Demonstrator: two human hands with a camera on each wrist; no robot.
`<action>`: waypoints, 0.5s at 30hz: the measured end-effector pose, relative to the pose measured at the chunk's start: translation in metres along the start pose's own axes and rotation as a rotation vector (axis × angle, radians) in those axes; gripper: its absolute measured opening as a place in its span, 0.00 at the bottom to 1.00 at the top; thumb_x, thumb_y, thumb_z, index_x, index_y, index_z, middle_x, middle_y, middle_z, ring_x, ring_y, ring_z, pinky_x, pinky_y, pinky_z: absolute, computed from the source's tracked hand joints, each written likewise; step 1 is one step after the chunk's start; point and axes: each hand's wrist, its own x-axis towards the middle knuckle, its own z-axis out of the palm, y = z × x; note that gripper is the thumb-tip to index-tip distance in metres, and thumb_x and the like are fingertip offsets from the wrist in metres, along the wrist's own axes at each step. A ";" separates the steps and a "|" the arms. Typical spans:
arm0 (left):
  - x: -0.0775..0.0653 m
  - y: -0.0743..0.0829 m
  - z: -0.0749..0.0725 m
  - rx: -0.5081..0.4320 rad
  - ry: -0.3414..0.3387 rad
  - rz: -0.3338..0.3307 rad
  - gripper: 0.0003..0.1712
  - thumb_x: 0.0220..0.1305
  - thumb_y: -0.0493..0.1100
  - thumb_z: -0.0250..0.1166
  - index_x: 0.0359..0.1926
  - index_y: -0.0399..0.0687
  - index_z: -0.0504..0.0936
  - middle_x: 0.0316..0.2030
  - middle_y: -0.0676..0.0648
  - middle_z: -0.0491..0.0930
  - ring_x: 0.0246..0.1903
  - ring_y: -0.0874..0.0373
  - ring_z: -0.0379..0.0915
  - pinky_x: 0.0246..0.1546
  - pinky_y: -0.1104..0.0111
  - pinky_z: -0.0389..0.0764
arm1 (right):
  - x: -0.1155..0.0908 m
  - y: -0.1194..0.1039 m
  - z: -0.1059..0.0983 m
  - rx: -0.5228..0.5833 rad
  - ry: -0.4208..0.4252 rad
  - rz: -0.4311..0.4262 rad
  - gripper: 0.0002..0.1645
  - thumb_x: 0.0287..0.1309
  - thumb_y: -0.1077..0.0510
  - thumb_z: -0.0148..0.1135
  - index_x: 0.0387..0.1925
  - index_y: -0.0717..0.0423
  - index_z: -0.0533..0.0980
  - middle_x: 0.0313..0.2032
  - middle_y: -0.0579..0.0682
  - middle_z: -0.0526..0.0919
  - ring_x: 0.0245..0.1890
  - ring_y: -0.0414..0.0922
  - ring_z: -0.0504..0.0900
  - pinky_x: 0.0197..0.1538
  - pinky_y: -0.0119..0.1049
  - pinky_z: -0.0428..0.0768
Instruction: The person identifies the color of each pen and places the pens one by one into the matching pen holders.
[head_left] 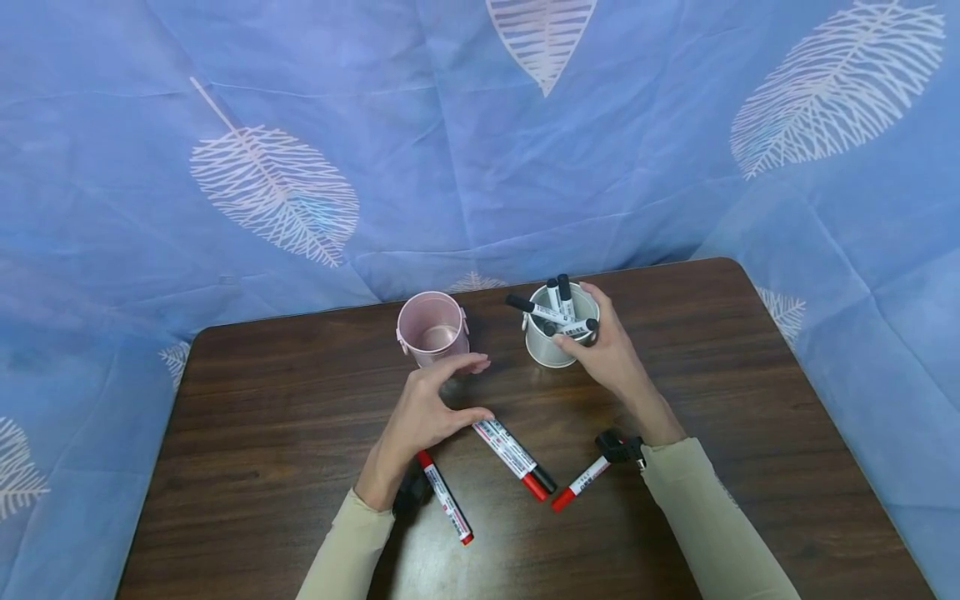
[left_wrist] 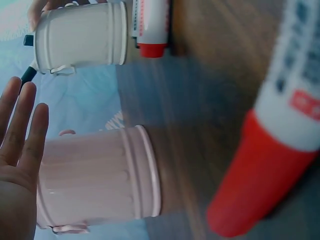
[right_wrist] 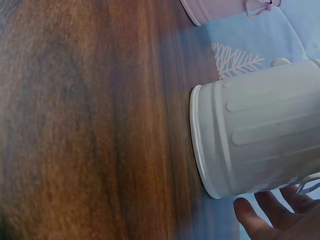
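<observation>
My left hand (head_left: 423, 412) is held over the table in front of the pink bucket (head_left: 432, 325), thumb and fingers spread apart with nothing between them. Below its thumb lie two markers side by side, a red-capped marker (head_left: 510, 454) and a black-capped marker (head_left: 550, 481). At the white bucket (head_left: 551, 354), my right hand (head_left: 611, 354) spans the right side of the rim, thumb in front and index finger behind. Its other fingers (right_wrist: 267, 210) extend loosely beside the bucket's wall. Several black-capped markers (head_left: 564, 292) stand and lean inside, one across the rim.
A red-ended marker (head_left: 447, 500) lies beside my left wrist. Another red-ended marker (head_left: 585, 483) lies partly under the black camera (head_left: 618, 447) on my right wrist. Behind the brown table (head_left: 300, 417) hangs a blue cloth (head_left: 412, 167) with white leaf prints.
</observation>
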 end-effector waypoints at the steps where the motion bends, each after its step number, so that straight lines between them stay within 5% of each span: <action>1: -0.002 -0.001 0.001 -0.001 -0.003 -0.003 0.43 0.43 0.46 0.83 0.62 0.44 0.77 0.52 0.51 0.83 0.53 0.59 0.79 0.57 0.65 0.75 | 0.000 0.000 0.000 -0.001 0.000 0.001 0.54 0.59 0.53 0.71 0.77 0.38 0.48 0.71 0.57 0.60 0.67 0.57 0.63 0.63 0.60 0.64; 15: -0.011 -0.021 0.012 0.089 -0.160 -0.069 0.25 0.52 0.43 0.79 0.52 0.47 0.85 0.45 0.49 0.85 0.42 0.55 0.80 0.46 0.66 0.79 | 0.001 0.000 0.000 0.002 0.000 -0.003 0.54 0.59 0.53 0.71 0.76 0.39 0.48 0.71 0.57 0.60 0.67 0.58 0.63 0.63 0.61 0.64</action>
